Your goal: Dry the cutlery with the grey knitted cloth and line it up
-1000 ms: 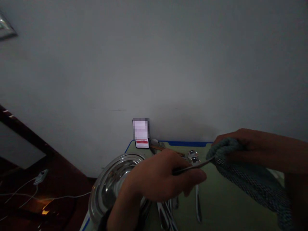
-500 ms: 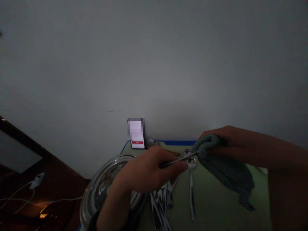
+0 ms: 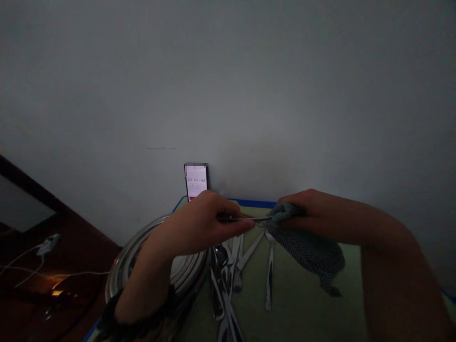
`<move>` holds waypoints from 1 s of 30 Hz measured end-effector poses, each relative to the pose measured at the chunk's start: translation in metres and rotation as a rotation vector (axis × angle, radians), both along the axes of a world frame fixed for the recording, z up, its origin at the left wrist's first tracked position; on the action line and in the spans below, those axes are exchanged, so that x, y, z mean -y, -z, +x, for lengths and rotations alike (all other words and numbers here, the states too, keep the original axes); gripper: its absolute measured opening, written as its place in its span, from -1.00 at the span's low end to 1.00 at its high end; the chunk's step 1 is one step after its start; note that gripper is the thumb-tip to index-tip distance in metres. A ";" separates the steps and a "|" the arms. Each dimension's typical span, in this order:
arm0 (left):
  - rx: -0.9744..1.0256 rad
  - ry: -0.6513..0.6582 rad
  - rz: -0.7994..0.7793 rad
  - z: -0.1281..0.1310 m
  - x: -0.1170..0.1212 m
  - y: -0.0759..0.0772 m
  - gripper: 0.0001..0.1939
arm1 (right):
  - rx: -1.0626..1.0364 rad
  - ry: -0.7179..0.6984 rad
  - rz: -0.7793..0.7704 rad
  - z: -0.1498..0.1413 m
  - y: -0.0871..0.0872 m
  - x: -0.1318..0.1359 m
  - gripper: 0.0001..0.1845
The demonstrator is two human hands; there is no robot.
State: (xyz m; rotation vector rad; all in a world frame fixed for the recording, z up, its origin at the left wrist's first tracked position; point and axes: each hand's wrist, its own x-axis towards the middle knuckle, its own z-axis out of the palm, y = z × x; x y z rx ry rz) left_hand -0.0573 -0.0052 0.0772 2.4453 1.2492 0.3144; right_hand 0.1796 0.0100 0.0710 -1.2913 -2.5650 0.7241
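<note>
My left hand (image 3: pixel 203 225) is closed around the handle of a thin metal utensil (image 3: pixel 245 219) held level above the table. My right hand (image 3: pixel 313 213) grips a grey-blue knitted cloth (image 3: pixel 306 244) bunched around the utensil's other end, so that end is hidden. The rest of the cloth hangs down toward the green table surface (image 3: pixel 299 308). Both hands meet just in front of the wall.
Several metal spoons and forks (image 3: pixel 231 270) lie loose on the table below the hands. A large steel bowl (image 3: pixel 181 270) sits at the left under my left wrist. A phone (image 3: pixel 195 181) leans against the wall. Cables (image 3: pixel 42 266) lie on dark wood at the left.
Both hands have shifted left and farther back toward the wall. The right hand with the cloth has slid along the utensil, closer to the left hand.
</note>
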 end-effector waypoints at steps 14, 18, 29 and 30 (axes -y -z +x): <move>0.158 -0.001 0.050 -0.003 0.016 -0.004 -0.60 | -0.142 0.132 0.232 0.003 -0.008 0.037 -0.87; 0.164 0.087 0.002 0.006 0.022 -0.004 -0.61 | -0.203 0.177 0.256 0.013 -0.007 0.048 -0.87; 0.282 0.128 -0.028 0.035 0.014 0.008 -0.51 | -0.944 0.410 0.286 0.017 -0.003 0.037 -0.84; 0.282 0.120 -0.020 0.038 0.015 0.009 -0.49 | -1.006 0.411 0.272 0.017 -0.002 0.035 -0.83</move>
